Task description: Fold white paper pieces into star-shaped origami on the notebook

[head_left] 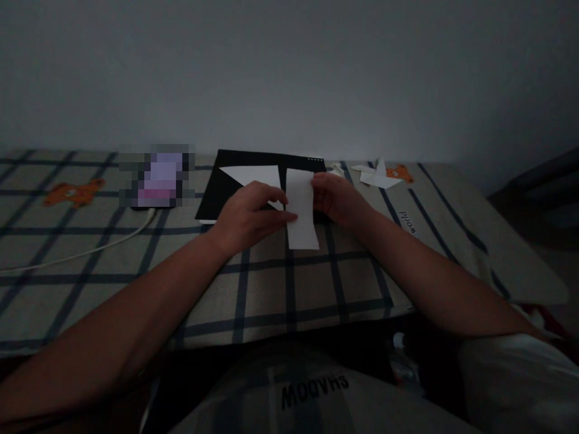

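Head view: both hands on a white paper strip (302, 211) lying half across the near edge of a black board (253, 181) on the checked cloth (289, 283). Left hand (251, 217) pressing it, fingers curled onto its left edge. Right hand (337, 196) pinching the right edge (dim light). White triangle (253, 175) just left. Folded paper shapes (377, 176) far right.

Dim shot. Centre frame: left hand (251, 214) and right hand (337, 196) both pinch a white paper strip (302, 211) over a plaid-covered bed (90, 241). Behind it, a black board (217, 193) with a white paper triangle (251, 175). Upper right: folded paper scraps (377, 176). Left: white cable (81, 253).
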